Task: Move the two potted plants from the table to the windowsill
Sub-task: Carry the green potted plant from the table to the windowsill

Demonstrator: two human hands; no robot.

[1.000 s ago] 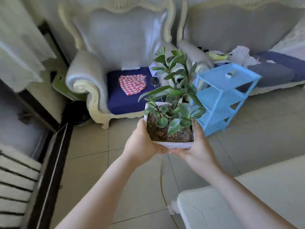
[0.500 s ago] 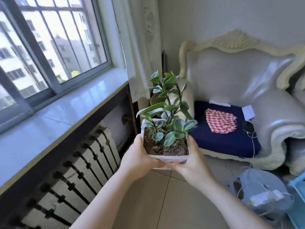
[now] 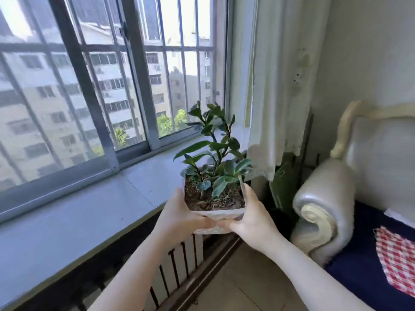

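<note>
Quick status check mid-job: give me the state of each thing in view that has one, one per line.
Potted plant: upright, held in the air at the sill's edge, not set down.
Left hand: gripping the pot's left side.
Right hand: gripping the pot's right side.
Windowsill: no pot on it.
Window: looks shut.
Curtain: drawn aside.

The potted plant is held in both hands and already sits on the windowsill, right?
Not quite. The head view shows the potted plant held in the left hand and right hand, in the air at the windowsill edge, not set down.
</note>
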